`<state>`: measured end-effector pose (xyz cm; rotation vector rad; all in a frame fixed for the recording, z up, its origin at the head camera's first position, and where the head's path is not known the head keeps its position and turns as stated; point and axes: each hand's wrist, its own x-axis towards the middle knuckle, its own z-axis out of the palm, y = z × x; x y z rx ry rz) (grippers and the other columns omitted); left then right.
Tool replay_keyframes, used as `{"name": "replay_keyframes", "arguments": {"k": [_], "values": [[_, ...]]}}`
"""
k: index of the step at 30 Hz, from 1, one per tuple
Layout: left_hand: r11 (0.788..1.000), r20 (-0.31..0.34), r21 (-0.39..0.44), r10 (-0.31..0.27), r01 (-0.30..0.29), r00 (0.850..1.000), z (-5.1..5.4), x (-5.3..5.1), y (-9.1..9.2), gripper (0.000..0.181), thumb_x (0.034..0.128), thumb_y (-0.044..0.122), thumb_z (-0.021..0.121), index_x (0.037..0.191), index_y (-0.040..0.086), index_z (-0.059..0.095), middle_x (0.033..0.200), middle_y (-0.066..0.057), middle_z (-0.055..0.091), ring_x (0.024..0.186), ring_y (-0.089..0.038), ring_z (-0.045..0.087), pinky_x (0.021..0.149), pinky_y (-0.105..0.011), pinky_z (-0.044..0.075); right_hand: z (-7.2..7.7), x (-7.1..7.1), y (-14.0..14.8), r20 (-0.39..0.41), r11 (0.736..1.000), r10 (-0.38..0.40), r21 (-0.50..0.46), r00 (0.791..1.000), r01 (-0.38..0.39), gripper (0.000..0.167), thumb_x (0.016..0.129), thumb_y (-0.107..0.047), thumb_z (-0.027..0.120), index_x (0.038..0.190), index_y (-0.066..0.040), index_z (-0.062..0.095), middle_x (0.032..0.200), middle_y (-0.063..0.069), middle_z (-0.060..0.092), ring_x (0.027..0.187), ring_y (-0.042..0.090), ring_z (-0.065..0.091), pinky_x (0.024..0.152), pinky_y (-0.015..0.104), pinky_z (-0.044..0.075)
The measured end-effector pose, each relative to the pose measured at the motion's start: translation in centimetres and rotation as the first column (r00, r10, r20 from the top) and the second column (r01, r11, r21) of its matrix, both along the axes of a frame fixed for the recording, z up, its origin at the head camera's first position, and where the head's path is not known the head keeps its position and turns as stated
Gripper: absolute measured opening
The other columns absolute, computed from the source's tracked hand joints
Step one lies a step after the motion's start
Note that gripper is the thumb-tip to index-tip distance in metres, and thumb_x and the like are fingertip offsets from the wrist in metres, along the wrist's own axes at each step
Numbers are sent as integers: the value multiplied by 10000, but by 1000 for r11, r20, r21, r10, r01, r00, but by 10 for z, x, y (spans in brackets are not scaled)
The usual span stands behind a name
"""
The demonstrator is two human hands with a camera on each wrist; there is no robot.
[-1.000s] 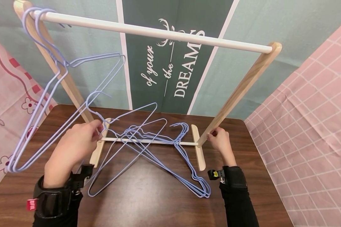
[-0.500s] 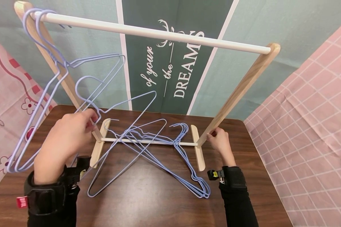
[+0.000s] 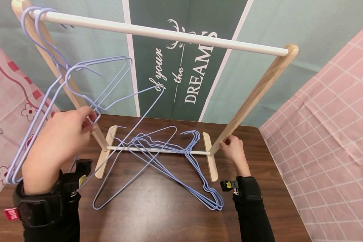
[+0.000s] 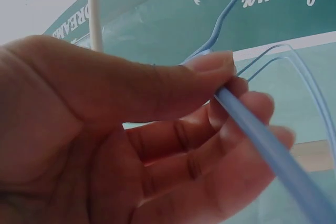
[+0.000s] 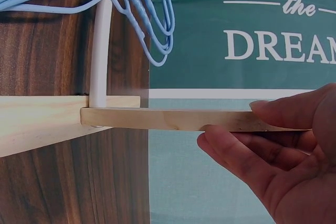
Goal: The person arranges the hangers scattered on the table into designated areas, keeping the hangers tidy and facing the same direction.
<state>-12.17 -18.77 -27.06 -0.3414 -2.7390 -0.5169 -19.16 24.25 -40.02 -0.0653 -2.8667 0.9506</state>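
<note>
I see left hand (image 3: 58,136) pinching hanger (image 4: 270,149), right hand (image 3: 235,152) gripping rack upright (image 3: 252,101). Hook (image 3: 67,79) raised too close could snag hung pair (image 3: 109,59); tangled wires could drag piled hangers (image 3: 189,150).

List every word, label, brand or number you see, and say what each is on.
"of your": on the dark green panel
"the": same panel
"DREAMS": same panel
Red tag on the left wrist strap: lettering too small and blurred to read.
Yellow patch by the right wrist: too small to tell.
</note>
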Motion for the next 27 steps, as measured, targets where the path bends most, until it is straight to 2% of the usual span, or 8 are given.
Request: {"name": "replay_keyframes", "arguments": {"k": [10, 15, 18, 21, 27], "values": [[1000, -80, -14, 3, -4, 997, 11, -4, -5, 120, 747, -2, 563, 864, 22, 570, 575, -49, 520, 530, -323, 454, 556, -459, 330, 1, 1, 0, 11, 1000, -3, -5, 1000, 3, 210, 874, -48, 545, 1007, 112, 575, 828, 242, 607, 670, 290, 578, 521, 319, 413], [999, -57, -17, 42, -43, 998, 16, -7, -11, 147, 761, 9, 541, 898, 53, 573, 589, -45, 521, 560, -327, 465, 549, -450, 339, 0, 2, -1, 9, 1000, -3, -10, 1000, 3, 207, 873, -58, 547, 996, 106, 579, 828, 235, 611, 680, 295, 582, 528, 314, 418], [998, -60, -32, 56, -58, 997, 15, -11, -20, 159, 769, 39, 547, 922, 79, 571, 577, -26, 508, 557, -315, 458, 545, -442, 336, 0, 2, -1, 11, 1000, 2, -19, 1000, -2, 210, 880, -59, 545, 1003, 109, 575, 836, 241, 611, 697, 304, 591, 536, 320, 428], [997, -96, -56, 55, -61, 994, 10, -18, -29, 153, 775, 89, 564, 926, 115, 565, 551, 0, 484, 530, -295, 440, 525, -408, 322, 0, 2, 0, 14, 1000, 0, -26, 1000, 0, 212, 883, -54, 545, 1014, 112, 572, 846, 247, 610, 713, 311, 598, 546, 332, 438], [995, -92, -61, 68, -74, 993, 5, -31, -46, 172, 787, 144, 582, 956, 169, 567, 575, 10, 503, 551, -293, 444, 520, -377, 299, -1, 1, 0, 6, 1000, 1, -26, 1000, 0, 213, 879, -54, 546, 1014, 108, 575, 843, 244, 610, 694, 297, 589, 542, 328, 426]]}}
